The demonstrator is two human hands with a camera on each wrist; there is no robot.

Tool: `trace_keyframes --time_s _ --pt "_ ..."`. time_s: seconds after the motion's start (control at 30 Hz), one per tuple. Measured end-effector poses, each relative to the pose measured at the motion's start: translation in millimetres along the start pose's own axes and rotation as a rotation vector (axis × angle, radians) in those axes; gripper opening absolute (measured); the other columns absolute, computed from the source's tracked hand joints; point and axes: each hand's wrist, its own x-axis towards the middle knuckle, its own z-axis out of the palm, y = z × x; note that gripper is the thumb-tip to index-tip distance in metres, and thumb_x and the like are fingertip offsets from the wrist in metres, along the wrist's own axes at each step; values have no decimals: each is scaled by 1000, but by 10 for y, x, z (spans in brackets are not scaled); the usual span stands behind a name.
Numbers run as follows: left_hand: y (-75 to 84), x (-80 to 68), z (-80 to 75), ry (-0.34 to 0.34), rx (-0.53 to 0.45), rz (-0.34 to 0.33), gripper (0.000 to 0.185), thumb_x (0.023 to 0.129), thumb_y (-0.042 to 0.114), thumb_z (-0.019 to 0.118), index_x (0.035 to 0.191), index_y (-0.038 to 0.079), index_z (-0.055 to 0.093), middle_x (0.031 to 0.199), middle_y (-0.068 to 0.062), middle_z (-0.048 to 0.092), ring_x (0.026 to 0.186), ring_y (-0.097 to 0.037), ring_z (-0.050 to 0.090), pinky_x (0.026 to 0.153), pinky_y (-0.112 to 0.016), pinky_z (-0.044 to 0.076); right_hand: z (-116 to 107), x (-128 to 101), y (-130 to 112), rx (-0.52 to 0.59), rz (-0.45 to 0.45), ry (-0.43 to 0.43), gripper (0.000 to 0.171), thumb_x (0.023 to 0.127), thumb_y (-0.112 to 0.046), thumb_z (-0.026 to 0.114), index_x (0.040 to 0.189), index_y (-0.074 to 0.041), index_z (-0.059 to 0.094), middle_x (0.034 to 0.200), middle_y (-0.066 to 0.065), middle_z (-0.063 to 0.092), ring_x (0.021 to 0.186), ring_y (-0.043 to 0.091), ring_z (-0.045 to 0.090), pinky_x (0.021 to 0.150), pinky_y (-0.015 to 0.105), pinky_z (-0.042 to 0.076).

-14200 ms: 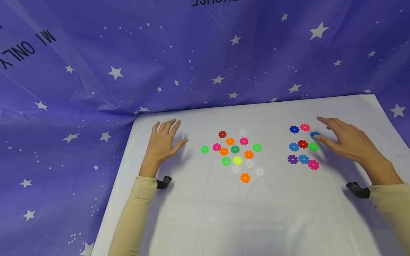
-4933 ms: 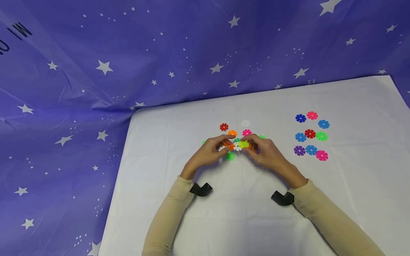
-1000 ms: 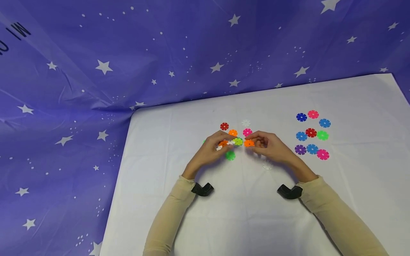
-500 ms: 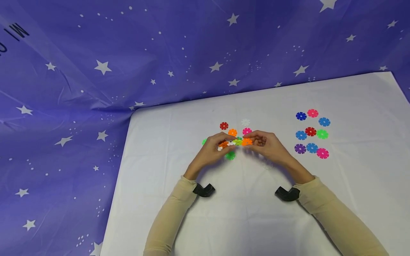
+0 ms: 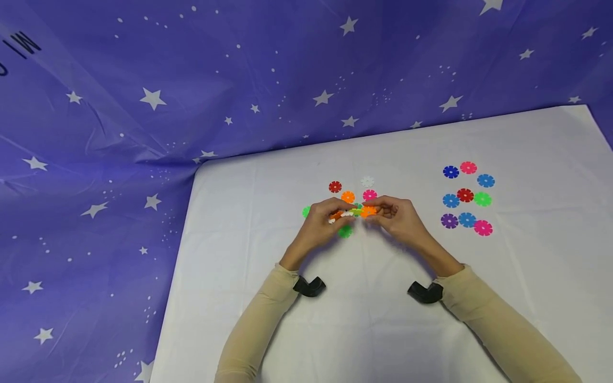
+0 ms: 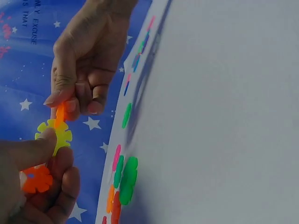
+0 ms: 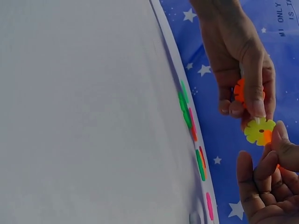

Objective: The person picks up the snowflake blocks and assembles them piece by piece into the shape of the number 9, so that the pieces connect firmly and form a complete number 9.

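left fingers [image 6: 70, 181] pinching yellow disc [image 6: 63, 136], right fingers [image 7: 247, 179] pinching orange disc [image 5: 368, 211], green disc [image 5: 306, 211] partly hidden, nine discs [image 5: 465, 195] farther right

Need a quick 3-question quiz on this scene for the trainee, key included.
1. What colour is the pinched disc in the right grip? A) white B) orange C) purple
2. True or false: the purple disc rests on the white table.
3. In the head view, how many discs make up the far-right cluster?
Key: 1. B; 2. true; 3. nine.
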Motion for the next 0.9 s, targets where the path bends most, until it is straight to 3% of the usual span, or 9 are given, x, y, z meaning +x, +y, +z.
trace_keyframes --time_s 0.2,0.47,0.9 --pt "24 5 -14 -20 32 -21 24 85 10 76 107 3 72 100 -8 72 85 -13 62 78 -22 51 9 -1 -8 -1 10 -10 31 83 -7 77 112 -1 70 86 13 65 69 10 57 66 16 51" --pt "39 -4 -47 -88 30 -81 39 88 19 74 124 4 65 116 -8 68 99 -16 62 89 -26 52 -27 8 11 -13 3 -41 32 85 -9 75 116 -1 68 88 11 64 73 11 56 70 15 50" --pt "11 -9 9 -80 89 -79 28 90 8 70 116 0 66 107 -10 69 76 -13 50 69 -21 43 -15 5 29 -23 -4 -30 27 86 -4 73 112 2 69 97 15 67 78 9 58 75 14 51"
